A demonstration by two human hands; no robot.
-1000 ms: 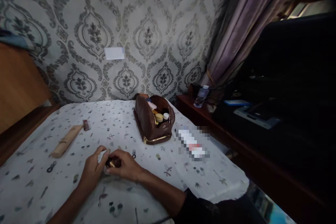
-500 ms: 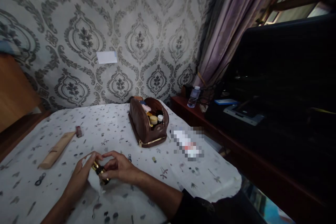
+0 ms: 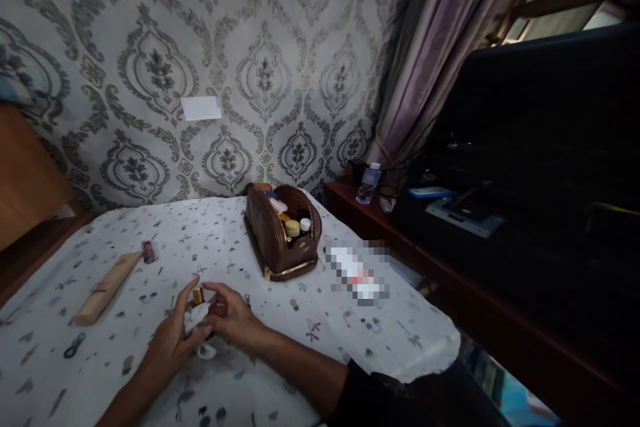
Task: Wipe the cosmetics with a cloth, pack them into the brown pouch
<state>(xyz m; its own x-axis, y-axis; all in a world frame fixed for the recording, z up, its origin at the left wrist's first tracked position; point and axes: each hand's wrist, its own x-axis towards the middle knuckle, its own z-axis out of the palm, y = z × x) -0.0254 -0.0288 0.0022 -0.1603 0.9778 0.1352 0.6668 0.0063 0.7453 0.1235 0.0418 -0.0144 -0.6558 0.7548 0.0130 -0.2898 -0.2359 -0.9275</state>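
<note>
In the head view a small dark bottle with a gold cap (image 3: 199, 295) stands roughly upright between my hands. A white tissue (image 3: 197, 316) is wrapped around its body, so most of the bottle is hidden. My left hand (image 3: 173, 335) is closed around the tissue and bottle from the left. From the other side, my right hand (image 3: 233, 319) grips the bottle through the tissue with thumb and fingers. A loose end of the tissue hangs below the fingers.
A brown cosmetic bag (image 3: 283, 240) with jars and bottles stands unzipped on the patterned cloth (image 3: 200, 227). To the left lie a beige tube (image 3: 107, 288) and a small dark pinkish item (image 3: 149, 252). A pixelated object (image 3: 357, 273) lies right of the bag, near a water bottle (image 3: 369, 183).
The bottle has turned from tilted to nearly upright, gold cap on top. The tissue, earlier beside it in my left hand, is now wrapped around it, and my left hand has moved slightly right.
</note>
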